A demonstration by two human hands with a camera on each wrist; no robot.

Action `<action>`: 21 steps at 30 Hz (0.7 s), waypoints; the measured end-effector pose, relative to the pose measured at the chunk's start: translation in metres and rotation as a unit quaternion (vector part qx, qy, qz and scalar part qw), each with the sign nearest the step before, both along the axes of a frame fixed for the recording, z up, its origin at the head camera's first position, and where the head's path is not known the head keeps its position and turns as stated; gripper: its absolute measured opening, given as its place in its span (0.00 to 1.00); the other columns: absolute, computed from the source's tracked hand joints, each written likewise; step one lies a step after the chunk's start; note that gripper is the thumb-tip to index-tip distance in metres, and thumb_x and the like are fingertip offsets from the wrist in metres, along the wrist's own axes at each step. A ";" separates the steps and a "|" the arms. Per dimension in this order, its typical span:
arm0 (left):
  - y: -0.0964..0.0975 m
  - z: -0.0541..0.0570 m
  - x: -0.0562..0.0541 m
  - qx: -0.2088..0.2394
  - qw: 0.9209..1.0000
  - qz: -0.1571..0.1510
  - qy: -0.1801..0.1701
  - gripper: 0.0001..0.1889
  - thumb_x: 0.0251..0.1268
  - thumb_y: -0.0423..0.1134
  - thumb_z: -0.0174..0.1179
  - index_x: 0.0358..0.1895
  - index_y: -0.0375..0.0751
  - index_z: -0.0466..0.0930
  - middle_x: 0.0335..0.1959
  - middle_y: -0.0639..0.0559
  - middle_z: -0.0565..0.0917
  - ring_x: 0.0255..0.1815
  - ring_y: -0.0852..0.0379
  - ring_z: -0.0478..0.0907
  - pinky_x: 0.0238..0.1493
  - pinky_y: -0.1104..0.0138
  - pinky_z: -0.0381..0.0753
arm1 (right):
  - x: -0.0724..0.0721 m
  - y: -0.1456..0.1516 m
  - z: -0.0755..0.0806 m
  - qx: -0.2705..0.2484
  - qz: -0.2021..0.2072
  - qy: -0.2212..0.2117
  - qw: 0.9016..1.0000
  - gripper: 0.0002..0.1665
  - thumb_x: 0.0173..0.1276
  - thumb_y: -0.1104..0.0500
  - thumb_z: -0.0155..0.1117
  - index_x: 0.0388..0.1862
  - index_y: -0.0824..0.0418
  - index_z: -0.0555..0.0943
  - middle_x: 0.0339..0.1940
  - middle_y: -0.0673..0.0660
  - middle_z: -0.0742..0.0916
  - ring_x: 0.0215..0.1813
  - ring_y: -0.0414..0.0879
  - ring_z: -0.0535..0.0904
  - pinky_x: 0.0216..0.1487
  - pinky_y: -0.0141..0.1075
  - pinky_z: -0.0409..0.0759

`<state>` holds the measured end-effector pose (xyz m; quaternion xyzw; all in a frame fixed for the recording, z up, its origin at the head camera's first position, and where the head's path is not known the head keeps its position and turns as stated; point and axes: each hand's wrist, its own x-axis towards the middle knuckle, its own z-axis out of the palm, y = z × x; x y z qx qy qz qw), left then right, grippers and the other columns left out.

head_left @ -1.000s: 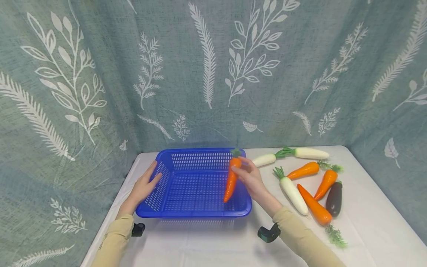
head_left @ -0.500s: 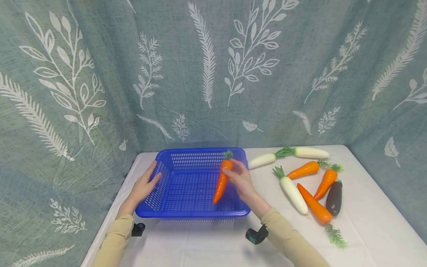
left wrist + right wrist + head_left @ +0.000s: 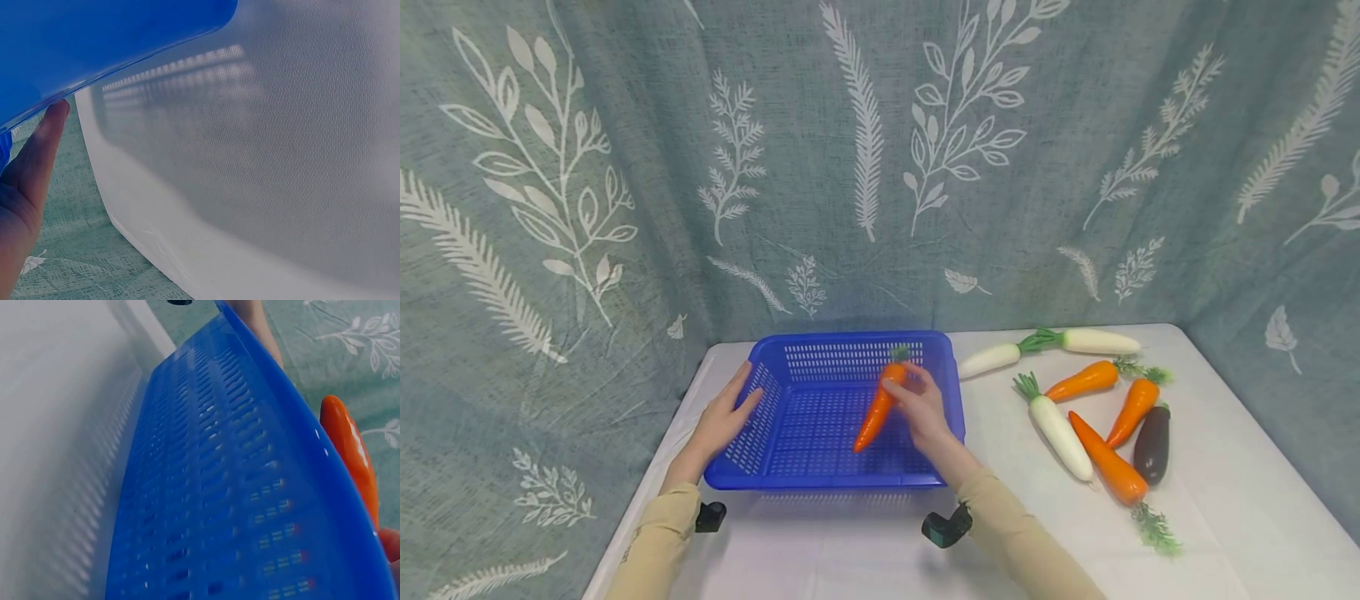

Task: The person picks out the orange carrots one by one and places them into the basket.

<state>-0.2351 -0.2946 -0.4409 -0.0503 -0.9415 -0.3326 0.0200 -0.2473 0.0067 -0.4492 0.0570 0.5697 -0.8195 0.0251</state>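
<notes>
In the head view, my right hand (image 3: 927,412) grips an orange carrot (image 3: 874,418) near its leafy top, over the right half of a blue plastic basket (image 3: 827,482). The carrot slants, its tip pointing down toward the front left. On the basket's left rim rests my left hand (image 3: 721,422), fingers straight and thumb spread toward the inside. The left wrist view has the left hand (image 3: 28,187) with a fingertip right at the blue edge. Seen from the right wrist, the carrot (image 3: 350,456) shows beyond the basket wall (image 3: 200,469), and most of the right hand is out of frame.
Right of the basket lie white radishes (image 3: 1060,437), more carrots (image 3: 1108,458) and a dark eggplant (image 3: 1152,446). Everything stands on a white-covered table (image 3: 1232,467). A patterned green curtain (image 3: 865,275) hangs behind and at both sides.
My right hand has moved left with the carrot, from the basket's right side further over its inside. The carrot tilts more now. The left hand and the basket have hardly moved.
</notes>
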 end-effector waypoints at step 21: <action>0.001 0.000 -0.001 0.003 1.000 0.001 -0.002 0.35 0.75 0.52 0.40 0.75 0.36 0.43 0.77 0.36 0.46 0.75 0.33 0.45 0.74 0.43 0.47 | -0.008 -0.044 -0.002 -0.004 -0.034 -0.011 0.999 0.30 0.56 0.71 0.64 0.59 0.71 0.69 0.52 0.73 0.78 0.41 0.48 0.80 0.46 0.39 0.84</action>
